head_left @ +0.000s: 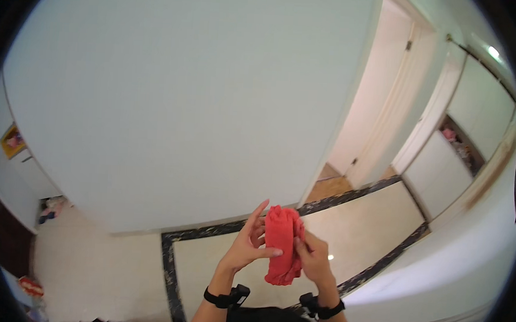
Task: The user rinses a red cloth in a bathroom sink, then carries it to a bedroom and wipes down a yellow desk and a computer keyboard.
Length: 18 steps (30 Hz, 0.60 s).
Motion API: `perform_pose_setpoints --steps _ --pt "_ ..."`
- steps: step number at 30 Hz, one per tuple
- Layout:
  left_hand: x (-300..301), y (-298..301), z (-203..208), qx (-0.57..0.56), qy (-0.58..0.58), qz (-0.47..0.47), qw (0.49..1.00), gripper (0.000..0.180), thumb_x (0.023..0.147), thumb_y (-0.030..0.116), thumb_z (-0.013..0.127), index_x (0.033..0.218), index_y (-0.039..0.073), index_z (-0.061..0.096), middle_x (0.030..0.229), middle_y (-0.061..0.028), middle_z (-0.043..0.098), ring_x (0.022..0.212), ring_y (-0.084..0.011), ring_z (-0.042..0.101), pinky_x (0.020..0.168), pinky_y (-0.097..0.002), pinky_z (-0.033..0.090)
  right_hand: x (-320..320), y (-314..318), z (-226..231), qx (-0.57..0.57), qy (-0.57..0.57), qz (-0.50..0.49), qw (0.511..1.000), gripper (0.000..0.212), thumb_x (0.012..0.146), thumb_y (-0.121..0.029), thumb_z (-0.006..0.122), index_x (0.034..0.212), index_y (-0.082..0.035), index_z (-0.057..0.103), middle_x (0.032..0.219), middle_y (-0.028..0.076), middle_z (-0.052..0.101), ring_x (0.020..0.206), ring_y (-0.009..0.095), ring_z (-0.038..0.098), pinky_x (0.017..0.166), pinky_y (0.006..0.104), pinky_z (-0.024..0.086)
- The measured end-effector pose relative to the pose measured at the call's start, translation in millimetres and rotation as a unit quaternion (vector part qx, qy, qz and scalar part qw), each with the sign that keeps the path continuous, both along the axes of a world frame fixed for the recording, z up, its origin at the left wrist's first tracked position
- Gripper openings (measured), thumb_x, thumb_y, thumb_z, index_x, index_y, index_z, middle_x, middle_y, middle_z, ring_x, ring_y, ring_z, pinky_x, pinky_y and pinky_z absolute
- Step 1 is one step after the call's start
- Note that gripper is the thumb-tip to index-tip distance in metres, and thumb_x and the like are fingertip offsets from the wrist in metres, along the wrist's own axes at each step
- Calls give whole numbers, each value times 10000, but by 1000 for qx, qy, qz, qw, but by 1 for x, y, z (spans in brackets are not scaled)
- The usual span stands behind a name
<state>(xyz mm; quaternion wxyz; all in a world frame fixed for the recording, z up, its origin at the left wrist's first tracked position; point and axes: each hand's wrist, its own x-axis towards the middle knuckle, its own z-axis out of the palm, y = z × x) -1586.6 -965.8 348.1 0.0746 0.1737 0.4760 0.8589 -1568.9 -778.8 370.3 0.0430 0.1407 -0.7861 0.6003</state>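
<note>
A red cloth (280, 244), folded into a thick upright bundle with gathered, ruffled edges, is held in the air before me; I cannot make out what kind of cloth item it is. My left hand (250, 243) has it from the left side, thumb across the front, index finger pointing up, and the other fingers partly behind the cloth. At the right edge, the bent fingers of my right hand (316, 255) pinch the loose folds. Both wrists wear a black band carrying a small black device.
A wide pale wall (202, 111) stands ahead. Right of it is a doorway with a white door (378, 97), then a white cabinet (441, 165) with a filled niche. Pale floor tiles have a dark border (167, 278). Items lie on the floor at left (51, 208).
</note>
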Motion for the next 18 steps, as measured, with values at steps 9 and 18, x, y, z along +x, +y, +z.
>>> perform_pose_setpoints --steps 9,18 --pt "-101 52 -16 -115 86 -4 990 568 599 110 921 1027 46 554 1115 -66 619 1010 -135 590 886 -296 505 -50 27 -3 -27 72 -246 966 254 972 -56 520 1191 37 606 1086 186 669 989 216 646 848 312 507" --pt "-222 138 -12 -342 69 82 934 466 676 243 889 965 18 602 931 -87 664 850 -138 642 760 -293 536 -174 123 -53 -79 166 -391 902 227 956 -54 551 1140 53 630 934 140 691 852 168 636 792 285 491"
